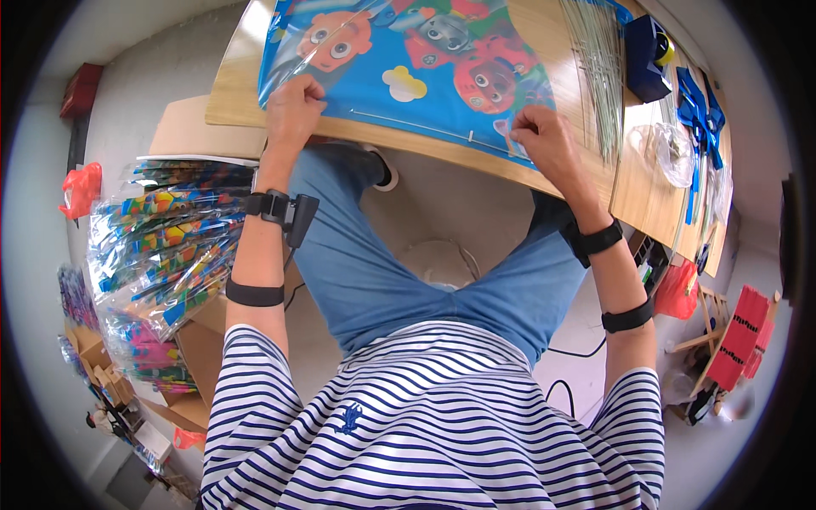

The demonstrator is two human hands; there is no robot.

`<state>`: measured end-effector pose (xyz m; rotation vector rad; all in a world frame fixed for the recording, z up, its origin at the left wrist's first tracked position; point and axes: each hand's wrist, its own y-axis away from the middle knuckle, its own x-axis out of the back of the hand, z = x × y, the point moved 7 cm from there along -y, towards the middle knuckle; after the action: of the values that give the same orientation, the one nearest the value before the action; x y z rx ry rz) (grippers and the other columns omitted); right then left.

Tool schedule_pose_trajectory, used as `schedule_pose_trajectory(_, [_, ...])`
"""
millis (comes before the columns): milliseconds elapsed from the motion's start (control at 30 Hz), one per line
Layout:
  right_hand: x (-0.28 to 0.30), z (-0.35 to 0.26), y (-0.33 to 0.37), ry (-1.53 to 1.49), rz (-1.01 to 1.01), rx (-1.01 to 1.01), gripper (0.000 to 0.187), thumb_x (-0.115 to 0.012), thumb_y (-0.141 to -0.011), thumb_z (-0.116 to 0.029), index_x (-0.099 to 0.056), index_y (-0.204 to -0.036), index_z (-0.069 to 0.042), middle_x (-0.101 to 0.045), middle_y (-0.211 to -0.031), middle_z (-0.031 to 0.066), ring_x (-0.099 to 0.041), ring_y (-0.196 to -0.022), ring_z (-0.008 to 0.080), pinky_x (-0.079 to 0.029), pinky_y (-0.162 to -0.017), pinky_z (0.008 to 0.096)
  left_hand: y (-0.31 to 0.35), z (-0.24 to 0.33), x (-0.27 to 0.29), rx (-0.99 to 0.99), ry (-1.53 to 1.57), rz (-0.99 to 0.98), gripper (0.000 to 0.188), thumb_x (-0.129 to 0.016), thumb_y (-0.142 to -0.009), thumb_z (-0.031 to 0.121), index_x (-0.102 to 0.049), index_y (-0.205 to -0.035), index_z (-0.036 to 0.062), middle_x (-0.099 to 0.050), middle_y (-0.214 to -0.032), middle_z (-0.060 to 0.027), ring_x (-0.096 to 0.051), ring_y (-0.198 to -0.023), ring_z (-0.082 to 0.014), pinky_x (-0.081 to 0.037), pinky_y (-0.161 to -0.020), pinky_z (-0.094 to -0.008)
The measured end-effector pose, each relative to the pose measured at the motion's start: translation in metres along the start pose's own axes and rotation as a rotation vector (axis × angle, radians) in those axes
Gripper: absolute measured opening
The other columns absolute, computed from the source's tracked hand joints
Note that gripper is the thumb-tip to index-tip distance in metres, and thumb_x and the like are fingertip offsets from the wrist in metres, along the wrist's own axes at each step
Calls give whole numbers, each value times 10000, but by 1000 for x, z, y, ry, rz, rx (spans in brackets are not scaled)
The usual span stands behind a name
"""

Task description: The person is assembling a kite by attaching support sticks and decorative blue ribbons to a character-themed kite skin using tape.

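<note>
A blue printed sheet [374, 93] with cartoon figures lies on the wooden table in front of me, with glossy clear film over its left part. Along its near edge runs a thin white rod [412, 123] with a short crosspiece. My left hand [295, 110] is closed at the sheet's near left corner, fingertips pressed together. At the near right corner, by the rod's right end, my right hand [546, 140] is closed in a pinch. What either set of fingertips holds is too small to make out.
Thin pale rods [595, 76] lie bundled on the table's right side. Beyond them are a dark blue box [646, 59], blue ribbons [701, 119] and a clear plastic bag [667, 153]. Film-wrapped colourful packages [170, 246] are piled at my left, above a cardboard box [204, 365].
</note>
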<state>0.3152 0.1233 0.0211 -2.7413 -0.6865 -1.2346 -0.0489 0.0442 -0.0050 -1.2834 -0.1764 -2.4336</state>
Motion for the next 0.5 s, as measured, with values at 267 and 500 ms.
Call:
schedule_pose_trajectory(267, [-34,-18,-2,89,33,257,64,-609,-734,-57,-639,-751,-3,-644,-779,181,-623,-748,376,-480,-665,442,33,92,-35,-433,-104,162,360,-772,-745,162,-651,-1064,46,-650,-1139,-133,-603,-1081,-315,-465,-918,-419])
schedule_pose_trajectory(500, [-51,-24,-4,156,40,406,80,-565,-734,-40,-638,-742,-8,-641,-796,180,-625,-774,389,-488,-677,458,29,88,-62,-395,-114,36,572,-795,-735,240,-592,-1242,73,-544,-1365,-136,-445,-1313,-376,-352,-1072,-486])
